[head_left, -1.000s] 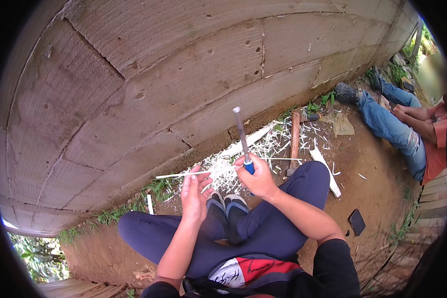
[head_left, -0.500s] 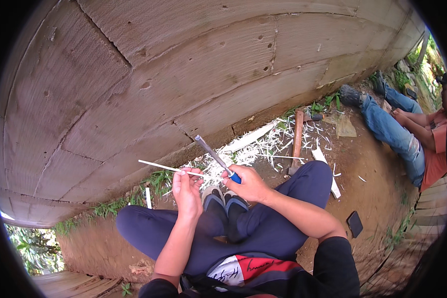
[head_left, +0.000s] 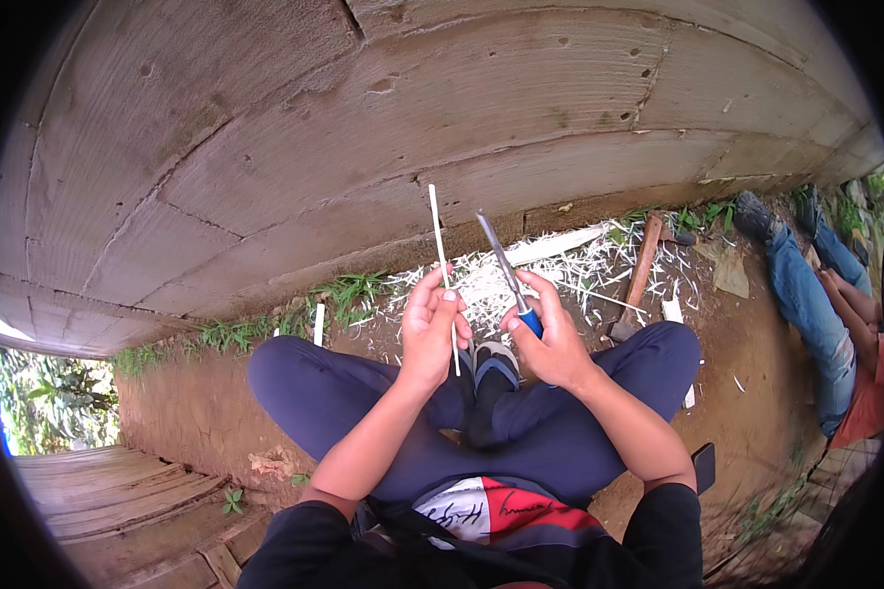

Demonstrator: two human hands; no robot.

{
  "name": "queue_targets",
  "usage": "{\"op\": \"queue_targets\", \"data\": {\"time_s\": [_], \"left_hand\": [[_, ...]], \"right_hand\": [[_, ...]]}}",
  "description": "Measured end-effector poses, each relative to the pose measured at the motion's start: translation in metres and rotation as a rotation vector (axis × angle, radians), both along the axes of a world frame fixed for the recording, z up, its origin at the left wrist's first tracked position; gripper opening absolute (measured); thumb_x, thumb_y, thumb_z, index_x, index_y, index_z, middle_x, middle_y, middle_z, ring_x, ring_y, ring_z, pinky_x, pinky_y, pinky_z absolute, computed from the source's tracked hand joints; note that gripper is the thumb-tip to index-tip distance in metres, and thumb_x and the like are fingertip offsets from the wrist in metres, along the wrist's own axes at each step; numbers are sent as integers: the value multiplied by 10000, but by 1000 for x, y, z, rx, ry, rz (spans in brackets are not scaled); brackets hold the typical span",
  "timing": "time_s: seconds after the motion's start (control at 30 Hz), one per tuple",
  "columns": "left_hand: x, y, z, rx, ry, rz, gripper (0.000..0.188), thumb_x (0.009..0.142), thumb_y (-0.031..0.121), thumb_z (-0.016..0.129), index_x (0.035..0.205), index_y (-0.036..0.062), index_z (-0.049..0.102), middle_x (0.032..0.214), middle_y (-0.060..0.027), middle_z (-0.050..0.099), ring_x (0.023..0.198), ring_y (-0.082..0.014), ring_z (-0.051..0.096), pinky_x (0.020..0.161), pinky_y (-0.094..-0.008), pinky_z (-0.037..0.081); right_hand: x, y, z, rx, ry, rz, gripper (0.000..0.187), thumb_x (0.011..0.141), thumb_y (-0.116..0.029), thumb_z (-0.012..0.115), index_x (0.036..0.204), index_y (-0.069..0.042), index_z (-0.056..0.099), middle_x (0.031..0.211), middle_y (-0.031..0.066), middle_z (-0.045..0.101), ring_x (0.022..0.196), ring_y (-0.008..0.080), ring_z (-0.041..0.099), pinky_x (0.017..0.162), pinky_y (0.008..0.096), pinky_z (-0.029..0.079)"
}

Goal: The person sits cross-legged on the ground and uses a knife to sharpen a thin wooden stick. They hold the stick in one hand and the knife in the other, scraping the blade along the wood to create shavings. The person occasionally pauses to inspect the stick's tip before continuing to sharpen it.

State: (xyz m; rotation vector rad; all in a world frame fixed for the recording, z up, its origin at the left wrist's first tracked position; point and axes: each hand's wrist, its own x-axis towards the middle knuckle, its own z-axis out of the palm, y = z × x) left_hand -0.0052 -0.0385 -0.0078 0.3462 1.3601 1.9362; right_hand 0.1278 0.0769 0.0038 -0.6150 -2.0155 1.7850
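Between the thumb and fingers of my left hand is a thin whitish stick, nearly upright in the picture, its lower end showing below the hand. My right hand is closed round the blue handle of a chisel. The chisel's metal blade points away from me and slants a little to the left. Stick and chisel are apart. Beyond both hands, a heap of curled white shavings lies on the ground, close to my sandalled feet.
A concrete block wall rises just ahead. Beyond my right knee lies a wooden-handled tool with a metal head. A pale flat strip lies across the shavings. A dark phone rests at right. Another person's jeans-clad legs stretch in at far right.
The stick has turned from nearly level to nearly upright. My right hand and the chisel have moved right, the blade now steeper. The whole view has shifted too.
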Motion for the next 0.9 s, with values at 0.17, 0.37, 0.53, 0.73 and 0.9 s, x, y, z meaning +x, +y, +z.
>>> {"op": "queue_targets", "data": {"time_s": [0.17, 0.37, 0.53, 0.73, 0.9], "left_hand": [[0, -1, 0, 5, 6, -25, 459, 962, 95, 421, 1403, 63, 300, 850, -44, 551, 486, -46, 491, 388, -177, 398], [-1, -3, 0, 55, 28, -54, 484, 975, 89, 387, 1436, 66, 243, 863, -49, 541, 455, -42, 445, 376, -165, 370], [-2, -1, 1, 23, 33, -55, 485, 977, 83, 369, 1443, 70, 235, 865, -41, 527, 449, -33, 422, 384, -158, 359], [-6, -6, 4, -15, 33, 11, 454, 978, 96, 370, 1424, 71, 290, 857, -37, 522, 455, -34, 424, 365, -151, 344], [0, 1, -7, -13, 13, -20, 441, 987, 93, 366, 1424, 86, 309, 823, -33, 515, 465, -25, 381, 408, -150, 337]], "right_hand": [[2, -3, 15, 15, -103, 191, 539, 857, -16, 491, 1373, -60, 341, 909, 150, 631, 829, 237, 632, 776, 324, 474], [-1, -6, 15, 21, -94, 248, 522, 862, -19, 482, 1368, -64, 365, 974, 182, 630, 906, 275, 645, 829, 347, 472], [1, -3, 12, 14, -110, 243, 525, 870, -38, 485, 1379, -75, 359, 958, 151, 623, 800, 215, 618, 741, 317, 474], [-7, -8, -8, 199, 48, 216, 517, 888, -68, 500, 1383, -84, 353, 892, 86, 619, 583, 116, 568, 572, 264, 476], [2, -2, 10, -65, -138, 226, 532, 880, -47, 496, 1390, -91, 352, 921, 118, 621, 659, 173, 578, 642, 299, 478]]}}
